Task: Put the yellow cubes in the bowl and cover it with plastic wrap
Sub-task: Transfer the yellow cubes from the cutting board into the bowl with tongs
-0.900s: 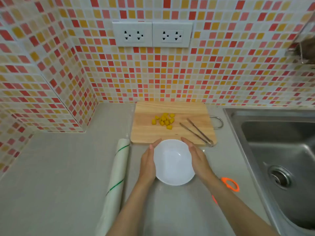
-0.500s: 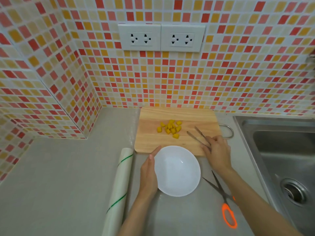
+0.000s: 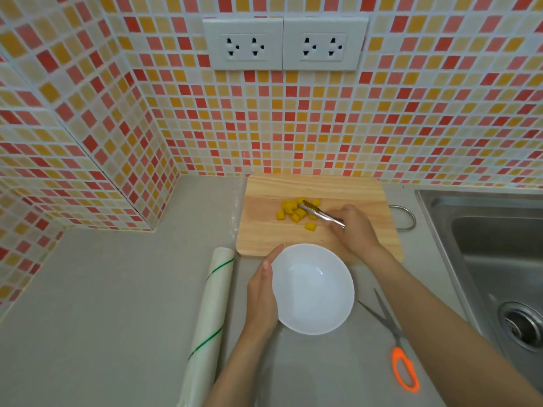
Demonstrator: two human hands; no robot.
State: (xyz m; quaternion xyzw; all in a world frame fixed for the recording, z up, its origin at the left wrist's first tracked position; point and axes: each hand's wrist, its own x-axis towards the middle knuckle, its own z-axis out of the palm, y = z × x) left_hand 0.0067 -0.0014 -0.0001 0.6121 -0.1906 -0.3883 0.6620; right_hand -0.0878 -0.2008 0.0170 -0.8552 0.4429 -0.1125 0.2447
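Note:
Several yellow cubes [image 3: 293,212] lie in a loose pile on the wooden cutting board [image 3: 317,239]. My right hand [image 3: 354,229] holds metal tongs [image 3: 318,213] whose tips reach into the pile. A white bowl [image 3: 313,289] stands empty on the grey counter just in front of the board. My left hand [image 3: 262,292] rests flat against the bowl's left side. A roll of plastic wrap [image 3: 210,321] with green stripes lies lengthwise to the left of the bowl.
Orange-handled scissors [image 3: 395,345] lie on the counter right of the bowl. A steel sink [image 3: 499,259] fills the right side. Tiled walls with two sockets [image 3: 285,44] close the back and left. A metal loop [image 3: 407,218] sticks out from the board's right edge.
My right hand left the bowl's rim, picked up the tongs from the board and swung them to the cubes. The left hand stayed at the bowl.

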